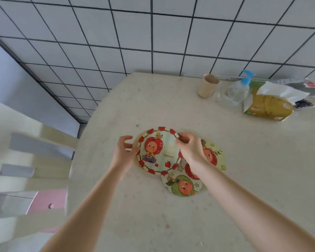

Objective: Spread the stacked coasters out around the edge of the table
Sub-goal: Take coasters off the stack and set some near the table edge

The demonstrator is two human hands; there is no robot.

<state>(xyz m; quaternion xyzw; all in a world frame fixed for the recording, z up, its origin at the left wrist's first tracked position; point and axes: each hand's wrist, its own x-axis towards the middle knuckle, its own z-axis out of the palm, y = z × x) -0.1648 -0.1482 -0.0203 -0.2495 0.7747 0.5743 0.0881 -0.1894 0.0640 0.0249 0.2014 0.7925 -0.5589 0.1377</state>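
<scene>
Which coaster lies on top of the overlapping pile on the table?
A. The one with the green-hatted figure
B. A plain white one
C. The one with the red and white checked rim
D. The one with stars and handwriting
C: the checked-rim coaster overlaps the green-figure coaster and the starred coaster, and both hands, left and right, hold its edges.

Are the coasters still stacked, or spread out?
Partly fanned, not spread. The top coaster, held by both hands, overlaps a green-figure coaster and another at the table's middle.

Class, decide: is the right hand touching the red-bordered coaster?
Touching. The head view shows the right hand pinching the far rim of the red-bordered coaster.
</scene>
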